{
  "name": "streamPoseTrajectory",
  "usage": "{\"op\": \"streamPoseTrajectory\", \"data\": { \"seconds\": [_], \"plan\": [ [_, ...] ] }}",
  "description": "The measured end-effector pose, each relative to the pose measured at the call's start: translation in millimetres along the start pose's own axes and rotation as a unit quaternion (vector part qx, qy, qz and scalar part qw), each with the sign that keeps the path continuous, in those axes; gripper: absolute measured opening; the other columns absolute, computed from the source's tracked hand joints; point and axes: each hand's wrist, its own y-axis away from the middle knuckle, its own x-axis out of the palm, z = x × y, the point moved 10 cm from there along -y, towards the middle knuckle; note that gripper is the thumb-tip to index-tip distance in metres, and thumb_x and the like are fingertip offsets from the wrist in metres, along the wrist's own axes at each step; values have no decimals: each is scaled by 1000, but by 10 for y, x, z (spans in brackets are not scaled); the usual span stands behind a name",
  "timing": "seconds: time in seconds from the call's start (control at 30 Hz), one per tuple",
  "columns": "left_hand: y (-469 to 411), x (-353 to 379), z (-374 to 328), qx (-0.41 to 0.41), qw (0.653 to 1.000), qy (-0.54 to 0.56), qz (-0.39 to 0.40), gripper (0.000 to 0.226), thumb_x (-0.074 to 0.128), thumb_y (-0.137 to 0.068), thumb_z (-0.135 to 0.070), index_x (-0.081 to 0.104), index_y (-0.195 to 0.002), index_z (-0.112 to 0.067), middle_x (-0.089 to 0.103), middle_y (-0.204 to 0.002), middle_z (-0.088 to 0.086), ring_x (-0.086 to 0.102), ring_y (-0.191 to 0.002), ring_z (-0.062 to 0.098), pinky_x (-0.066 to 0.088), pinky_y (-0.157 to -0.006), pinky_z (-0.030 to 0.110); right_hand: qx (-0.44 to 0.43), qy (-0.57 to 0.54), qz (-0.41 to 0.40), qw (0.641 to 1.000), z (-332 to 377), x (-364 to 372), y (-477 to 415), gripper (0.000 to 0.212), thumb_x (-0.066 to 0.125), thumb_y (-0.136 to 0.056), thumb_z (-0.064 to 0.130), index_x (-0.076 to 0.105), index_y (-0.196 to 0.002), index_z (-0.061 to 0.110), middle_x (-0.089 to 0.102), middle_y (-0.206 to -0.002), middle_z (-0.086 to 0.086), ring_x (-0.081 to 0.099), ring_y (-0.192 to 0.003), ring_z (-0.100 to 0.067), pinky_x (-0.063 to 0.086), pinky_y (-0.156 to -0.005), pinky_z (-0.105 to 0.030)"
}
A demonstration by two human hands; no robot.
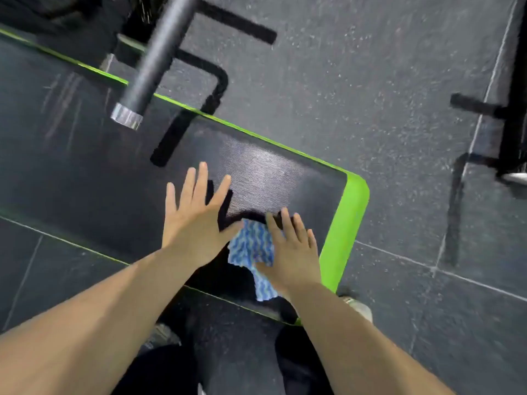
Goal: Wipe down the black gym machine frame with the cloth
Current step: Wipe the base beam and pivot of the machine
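Blue-and-white wavy cloth [248, 246] lies crumpled near the green-trimmed right end of the black pad [271, 172], its long axis running across the pad's width toward the near edge. The right grip [291, 252] presses it with straight fingers, while the left grip [194, 223] lies flat just beside it, fingers spread. The floor [370, 81] is dark speckled rubber, and beyond the far edge the black frame [219, 81] is blurred; the palm hides the cloth's right part.

The right hand [291, 252] hides much of the cloth [248, 246].
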Motion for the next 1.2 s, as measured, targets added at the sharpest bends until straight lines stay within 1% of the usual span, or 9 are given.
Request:
{"op": "streamPoseTrajectory", "data": {
  "seconds": [0.1,0.2,0.3,0.43,0.6,0.77,0.87,1.07,1.2],
  "plan": [
    [-81,319,140,-14,1000,-8,23,84,28,-87,-69,-10,-151,-32,-21,-159,11,-15,-147,26,-4,-117,49,32,23,9,999,-9,401,-82,84,61,-86,47,16,-153,24,18,-158,-11,20,-144,-31,25,-113,-44],
    [-80,428,232,-2,1000,26,12,80,40,-90,-61,3,-154,-29,-11,-160,14,-4,-148,29,3,-118,47,29,41,-49,998,28,470,-113,68,84,-61,31,60,-122,14,62,-110,-8,59,-100,-31,50,-78,-41],
    [31,333,334,-17,996,86,19,75,53,-91,-49,20,-153,-23,1,-160,16,18,-145,31,24,-114,46,38,4,-39,999,85,270,-93,33,68,-76,16,59,-107,14,59,-101,-3,56,-99,-30,45,-75,-38],
    [345,-180,439,-71,982,172,25,63,54,-92,-44,31,-148,-24,11,-161,6,38,-135,26,41,-99,40,79,-82,-33,993,200,-308,105,14,47,-88,13,40,-95,22,55,-100,-2,56,-93,-32,38,-66,-34],
    [694,-1098,720,-89,961,262,22,49,48,-95,-37,35,-142,-30,30,-152,-11,42,-131,17,46,-94,37,86,-140,-63,984,829,-1308,444,14,51,-87,25,41,-97,27,60,-97,0,59,-89,-31,45,-69,-36],
    [882,-2122,1219,-56,957,279,-60,37,51,-91,-30,55,-127,-23,60,-116,-6,61,-102,19,48,-80,34,118,-188,-118,968,1610,-2143,745,47,67,-78,55,45,-105,22,60,-105,1,60,-96,-27,44,-71,-34],
    [874,-2527,1648,-64,951,301,-18,37,48,-95,-33,47,-132,-28,54,-123,-10,54,-111,14,45,-91,34,158,-259,-141,942,2042,-2525,832,49,61,-79,63,46,-98,20,60,-102,-1,59,-96,-25,39,-71,-32],
    [852,-2854,2049,-95,945,312,31,32,47,-96,-32,47,-128,-27,54,-119,-8,57,-97,14,46,-90,36,158,-321,-144,923,2395,-2765,893,20,52,-91,26,49,-107,14,61,-110,-11,55,-101,-30,33,-70,-29],
    [778,-3013,2139,-94,943,316,40,28,45,-97,-30,49,-125,-27,56,-113,-13,57,-93,10,46,-89,32,162,-316,-161,921,2352,-2929,895,18,55,-86,13,40,-93,22,62,-93,-6,53,-84,-29,36,-64,-33]
  ]
}}
